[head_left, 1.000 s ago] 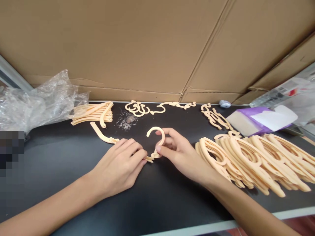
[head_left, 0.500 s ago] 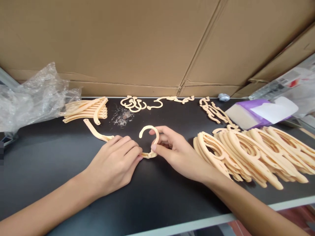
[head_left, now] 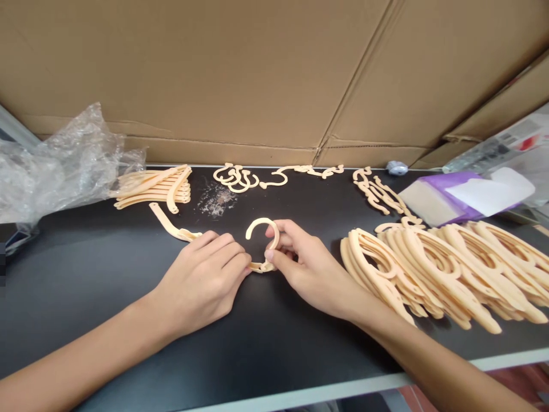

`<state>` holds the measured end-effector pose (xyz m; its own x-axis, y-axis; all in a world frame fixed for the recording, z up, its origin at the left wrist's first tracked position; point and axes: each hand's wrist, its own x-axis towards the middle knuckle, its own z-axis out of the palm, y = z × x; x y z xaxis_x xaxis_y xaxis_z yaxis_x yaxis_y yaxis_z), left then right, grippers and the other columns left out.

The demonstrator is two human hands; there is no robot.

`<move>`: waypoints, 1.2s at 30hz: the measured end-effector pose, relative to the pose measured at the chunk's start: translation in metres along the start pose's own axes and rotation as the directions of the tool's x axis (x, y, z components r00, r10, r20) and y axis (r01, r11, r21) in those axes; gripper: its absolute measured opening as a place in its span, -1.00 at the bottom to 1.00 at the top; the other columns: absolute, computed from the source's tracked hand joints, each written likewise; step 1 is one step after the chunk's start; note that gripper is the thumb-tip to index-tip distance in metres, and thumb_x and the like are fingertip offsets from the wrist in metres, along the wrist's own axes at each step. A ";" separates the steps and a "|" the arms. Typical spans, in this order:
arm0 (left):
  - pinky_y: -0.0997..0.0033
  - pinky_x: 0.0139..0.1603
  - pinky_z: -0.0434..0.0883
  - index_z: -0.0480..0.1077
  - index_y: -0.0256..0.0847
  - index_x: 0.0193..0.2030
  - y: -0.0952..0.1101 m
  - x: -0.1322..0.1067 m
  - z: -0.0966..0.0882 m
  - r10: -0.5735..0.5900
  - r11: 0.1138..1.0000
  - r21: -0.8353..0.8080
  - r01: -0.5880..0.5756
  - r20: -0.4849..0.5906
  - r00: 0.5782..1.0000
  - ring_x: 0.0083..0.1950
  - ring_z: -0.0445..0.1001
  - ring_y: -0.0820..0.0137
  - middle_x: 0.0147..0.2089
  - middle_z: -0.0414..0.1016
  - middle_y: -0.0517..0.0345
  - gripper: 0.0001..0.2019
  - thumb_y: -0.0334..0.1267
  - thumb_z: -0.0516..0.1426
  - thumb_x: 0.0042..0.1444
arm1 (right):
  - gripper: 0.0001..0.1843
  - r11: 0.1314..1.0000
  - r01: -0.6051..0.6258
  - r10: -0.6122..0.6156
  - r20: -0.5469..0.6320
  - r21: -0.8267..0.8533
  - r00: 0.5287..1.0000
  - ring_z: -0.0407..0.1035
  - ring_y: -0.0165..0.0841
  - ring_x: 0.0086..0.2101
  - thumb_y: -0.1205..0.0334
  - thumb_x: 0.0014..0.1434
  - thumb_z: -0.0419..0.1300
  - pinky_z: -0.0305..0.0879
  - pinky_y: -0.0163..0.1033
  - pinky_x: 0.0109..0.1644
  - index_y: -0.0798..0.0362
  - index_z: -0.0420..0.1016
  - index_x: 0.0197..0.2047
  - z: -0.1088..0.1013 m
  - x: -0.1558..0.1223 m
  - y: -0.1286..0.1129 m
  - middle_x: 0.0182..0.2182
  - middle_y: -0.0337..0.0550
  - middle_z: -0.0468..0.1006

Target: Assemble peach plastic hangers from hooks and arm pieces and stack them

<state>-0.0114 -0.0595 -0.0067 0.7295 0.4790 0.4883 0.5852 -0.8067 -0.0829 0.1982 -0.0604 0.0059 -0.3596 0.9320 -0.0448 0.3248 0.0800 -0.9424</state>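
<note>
My left hand [head_left: 206, 274] is closed over a cream plastic hanger arm [head_left: 169, 226], whose far end sticks out to the upper left and whose near end shows past my fingertips. Between thumb and fingers, my right hand [head_left: 304, 260] pinches a curved hanger hook [head_left: 261, 224] that stands up with its opening to the left. The hook's base meets the end of the arm just right of my left fingers. How firmly the two parts are joined I cannot tell, and my left palm hides the arm's middle.
Folded hangers [head_left: 441, 269] lie piled at the right. Loose hooks [head_left: 235, 178] and small parts [head_left: 373, 191] line the back. More hanger arms [head_left: 152, 186] are stacked beside a clear plastic bag [head_left: 72, 166]. A purple box [head_left: 457, 197] stands back right, and cardboard [head_left: 193, 74] walls the rear.
Both hands keep the same grip on the hanger arm and hook. The view has shifted slightly, so most things sit a little further right; otherwise hardly anything differs.
</note>
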 end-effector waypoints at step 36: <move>0.23 -0.28 0.21 0.46 -0.30 -0.30 -0.002 -0.004 0.002 -0.029 0.995 -0.097 0.024 -0.044 0.999 -0.30 0.40 0.32 -0.35 0.52 0.10 -0.82 -0.48 0.10 0.33 | -0.88 0.998 0.056 -0.057 0.003 0.040 0.998 0.26 -0.42 -0.38 0.35 0.29 0.08 0.16 -0.28 -0.26 -0.04 0.19 -0.19 0.007 0.004 0.006 -0.38 -0.36 0.39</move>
<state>-0.0148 -0.0593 -0.0099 0.6960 0.4863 0.5283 0.5657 -0.8245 0.0137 0.1929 -0.0588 -0.0019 -0.3802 0.9249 0.0076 0.2686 0.1182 -0.9560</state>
